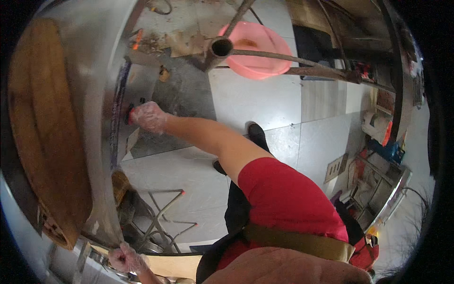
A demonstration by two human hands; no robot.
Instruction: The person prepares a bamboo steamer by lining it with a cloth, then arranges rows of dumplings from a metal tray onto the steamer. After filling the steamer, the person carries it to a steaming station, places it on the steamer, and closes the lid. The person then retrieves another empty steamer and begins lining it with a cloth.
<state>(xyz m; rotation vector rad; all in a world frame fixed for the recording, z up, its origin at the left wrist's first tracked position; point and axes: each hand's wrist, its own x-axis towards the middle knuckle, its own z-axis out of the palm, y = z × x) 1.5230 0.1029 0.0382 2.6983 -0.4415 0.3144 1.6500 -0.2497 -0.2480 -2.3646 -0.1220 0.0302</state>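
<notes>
My right hand, in a clear plastic glove, reaches out at the left of centre. Its fingers are closed round a small red and black part low on the front of a metal counter; whether this is a knob or a handle is unclear. My left hand, gloved the same way, is at the lower left by the counter's near corner. Its fingers are bunched together, and what lies in them cannot be made out. A long brown wooden board lies on the counter.
A pink plastic basin is on the tiled floor behind a rusty metal frame. Folding metal legs stand near my left arm. A metal rack is at the right. Dirt and scraps lie on the floor at the upper left.
</notes>
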